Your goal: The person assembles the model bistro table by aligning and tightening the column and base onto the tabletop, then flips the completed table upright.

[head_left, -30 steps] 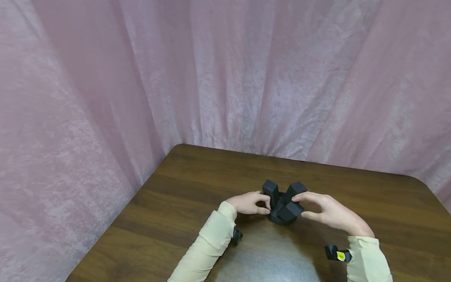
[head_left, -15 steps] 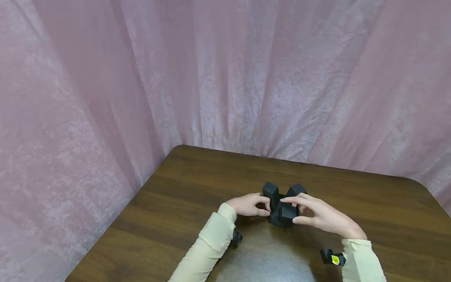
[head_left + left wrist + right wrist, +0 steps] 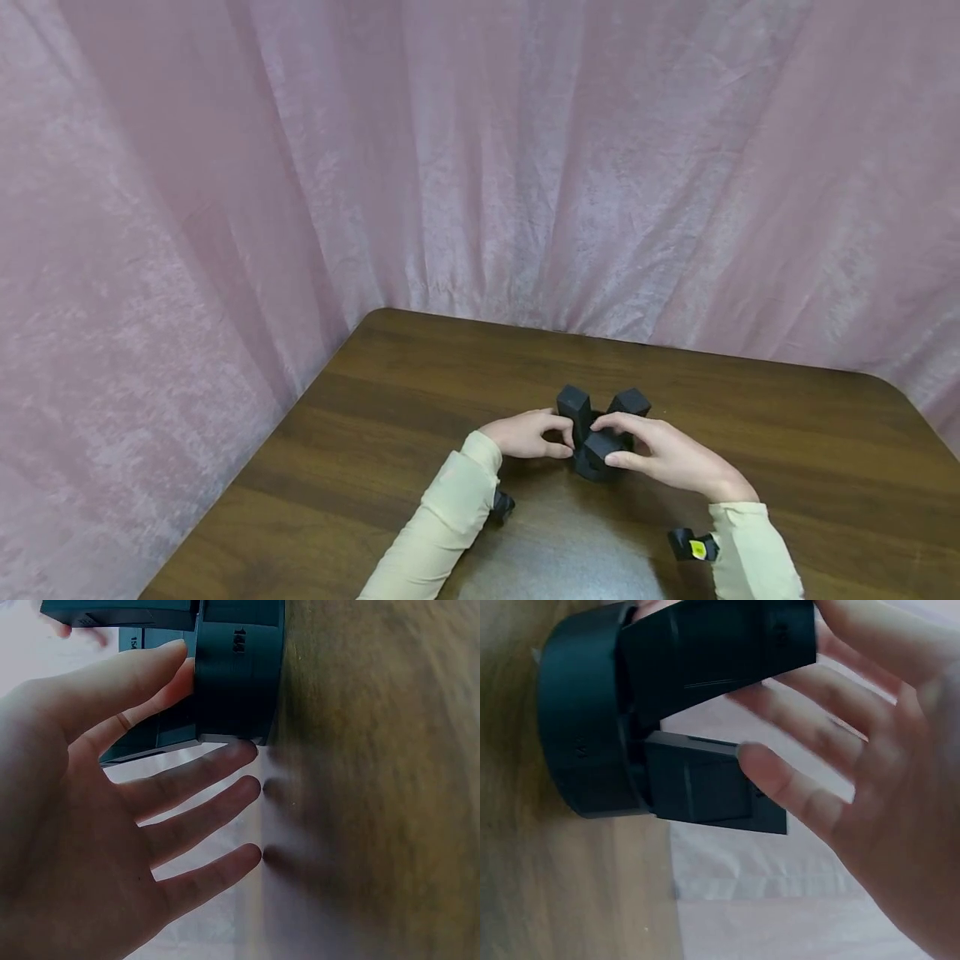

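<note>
A round black base (image 3: 592, 472) stands on the wooden table with several black rectangular blocks slanting up out of it. My left hand (image 3: 525, 435) holds the assembly's left side, thumb and index finger beside the left block (image 3: 574, 407); in the left wrist view the other fingers spread near the table. My right hand (image 3: 671, 454) pinches the front block (image 3: 600, 448), with the thumb at its near side and fingers over its far side. In the right wrist view this upper block (image 3: 720, 652) leans out of the ring, and a fingertip touches a second block (image 3: 705, 780).
The brown wooden table (image 3: 420, 375) has rounded far corners. Pink velvet curtains (image 3: 480, 167) hang behind it and to the left. Small black wrist cameras, the right one (image 3: 693, 546) with a yellow label, are strapped to both cream sleeves.
My right hand has moved left from the right side of the assembly onto the front block, which has swung from leaning right to leaning left. My left hand stays in place.
</note>
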Tool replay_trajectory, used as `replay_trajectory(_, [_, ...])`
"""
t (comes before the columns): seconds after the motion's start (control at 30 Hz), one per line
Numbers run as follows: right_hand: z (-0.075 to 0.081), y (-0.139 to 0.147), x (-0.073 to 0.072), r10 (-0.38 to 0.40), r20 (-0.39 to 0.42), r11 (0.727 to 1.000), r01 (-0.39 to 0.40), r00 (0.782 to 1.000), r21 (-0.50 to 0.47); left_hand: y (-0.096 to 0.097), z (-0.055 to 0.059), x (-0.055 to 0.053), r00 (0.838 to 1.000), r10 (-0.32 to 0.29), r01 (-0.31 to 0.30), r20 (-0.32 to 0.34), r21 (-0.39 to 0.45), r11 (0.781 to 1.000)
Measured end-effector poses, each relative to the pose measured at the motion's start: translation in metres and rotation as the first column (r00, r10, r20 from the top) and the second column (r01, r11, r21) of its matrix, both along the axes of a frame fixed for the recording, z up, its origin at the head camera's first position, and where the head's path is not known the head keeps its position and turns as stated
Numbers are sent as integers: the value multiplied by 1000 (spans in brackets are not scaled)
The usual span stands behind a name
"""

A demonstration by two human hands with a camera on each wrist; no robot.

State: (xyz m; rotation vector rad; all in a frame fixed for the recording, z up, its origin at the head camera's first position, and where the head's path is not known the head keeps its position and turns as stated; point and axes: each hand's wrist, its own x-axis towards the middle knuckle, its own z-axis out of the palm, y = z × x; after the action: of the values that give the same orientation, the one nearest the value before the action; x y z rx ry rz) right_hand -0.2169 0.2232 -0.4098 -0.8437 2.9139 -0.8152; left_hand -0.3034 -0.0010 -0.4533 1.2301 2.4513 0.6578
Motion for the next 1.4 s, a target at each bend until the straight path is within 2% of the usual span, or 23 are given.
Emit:
replay_trajectory(0.1, [-2, -3, -2, -55, 17, 998, 55, 998, 22, 0, -1, 0, 1000, 6, -6, 12, 4, 1000])
replay_trajectory(0.33, [-5, -6, -1, -135, -21, 987, 136, 991, 91, 1, -1, 1, 1000, 8, -8, 30, -2, 1000])
replay_trajectory(0.5, [-5, -6, -1, -197, -28, 975, 199, 980, 103, 2, 0, 1, 1000, -3, 3, 12, -2, 1000])
replay_trajectory(0.77, [-8, -3, -3, -250, -71, 961, 257, 966, 105, 2, -3, 1, 1000, -13, 13, 13, 1, 1000])
replay_trajectory(1.03, [-5, -1, -7, -237, -1, 971, 237, 972, 23, 1, 1, -1, 1000, -16, 16, 6, 13, 1000])
replay_trajectory(1.23, [-5, 0, -7, -207, 41, 978, 208, 978, -26, 1, -1, -1, 1000, -10, 9, 17, 10, 1000])
replay_trajectory(1.4, [-3, 2, -7, -192, 34, 981, 192, 981, 12, 2, -2, -3, 1000, -3, 3, 19, 1, 1000])
